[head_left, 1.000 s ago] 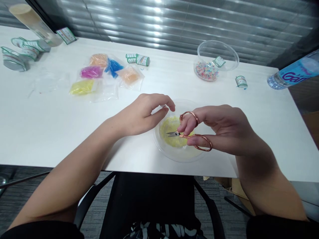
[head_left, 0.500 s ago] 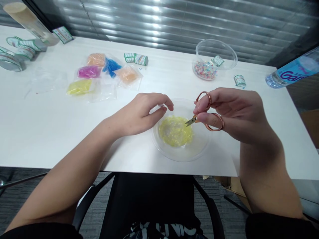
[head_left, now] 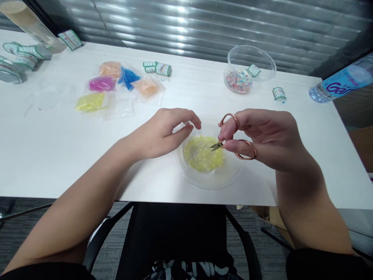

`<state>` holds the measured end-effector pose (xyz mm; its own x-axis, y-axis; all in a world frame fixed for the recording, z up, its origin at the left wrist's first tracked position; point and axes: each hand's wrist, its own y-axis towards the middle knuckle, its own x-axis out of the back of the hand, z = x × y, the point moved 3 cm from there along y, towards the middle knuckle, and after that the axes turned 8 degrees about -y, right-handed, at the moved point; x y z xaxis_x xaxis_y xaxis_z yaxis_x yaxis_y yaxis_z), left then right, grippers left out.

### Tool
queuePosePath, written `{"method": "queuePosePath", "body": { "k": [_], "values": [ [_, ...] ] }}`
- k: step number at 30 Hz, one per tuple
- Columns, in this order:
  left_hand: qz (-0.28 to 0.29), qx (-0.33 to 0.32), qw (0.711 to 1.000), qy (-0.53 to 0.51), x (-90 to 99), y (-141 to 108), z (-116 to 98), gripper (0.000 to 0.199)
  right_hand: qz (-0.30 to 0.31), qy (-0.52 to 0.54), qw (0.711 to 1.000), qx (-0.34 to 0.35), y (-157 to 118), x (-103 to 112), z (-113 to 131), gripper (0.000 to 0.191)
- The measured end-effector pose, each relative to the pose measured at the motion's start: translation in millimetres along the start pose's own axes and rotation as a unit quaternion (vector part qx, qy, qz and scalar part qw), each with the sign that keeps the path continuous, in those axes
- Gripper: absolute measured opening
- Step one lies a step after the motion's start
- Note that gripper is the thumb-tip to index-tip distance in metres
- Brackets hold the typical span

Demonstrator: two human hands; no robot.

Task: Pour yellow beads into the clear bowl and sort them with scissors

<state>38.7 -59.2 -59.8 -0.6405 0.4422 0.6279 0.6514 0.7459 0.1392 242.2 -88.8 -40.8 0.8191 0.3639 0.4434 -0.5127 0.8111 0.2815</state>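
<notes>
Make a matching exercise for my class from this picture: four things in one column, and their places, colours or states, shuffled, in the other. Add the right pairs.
Column one
1. Scissors
2. Bottle
3. Blinds
4. Near bowl

Column two
A. Behind the table
B. Has yellow strips in it
C. In the right hand
D. Has a blue label

Right pairs
1-C
2-D
3-A
4-B

The right hand (head_left: 269, 136) — scissors (head_left: 218, 146) included — sits farther right than a second ago.
</notes>
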Motion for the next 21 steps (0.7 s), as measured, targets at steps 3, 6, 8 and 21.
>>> {"method": "queuePosePath", "body": {
  "k": [3,6,8,21],
  "values": [
    [0.001,0.004,1.0,0.003,-0.2,0,0,0.026,-0.014,0.006,1.0,-0.006,0,2,-2,0.012],
    [-0.001,0.003,1.0,0.003,-0.2,-1,1,0.027,-0.05,-0.008,0.999,-0.002,0,8,-2,0.012],
    [-0.002,0.001,1.0,0.002,-0.2,-1,1,0.026,-0.076,-0.022,0.997,0.007,1,13,-2,0.01],
    [0.002,0.007,1.0,0.002,-0.2,0,1,0.027,-0.018,0.01,1.0,0.005,2,12,-7,0.013]
  ]
}}
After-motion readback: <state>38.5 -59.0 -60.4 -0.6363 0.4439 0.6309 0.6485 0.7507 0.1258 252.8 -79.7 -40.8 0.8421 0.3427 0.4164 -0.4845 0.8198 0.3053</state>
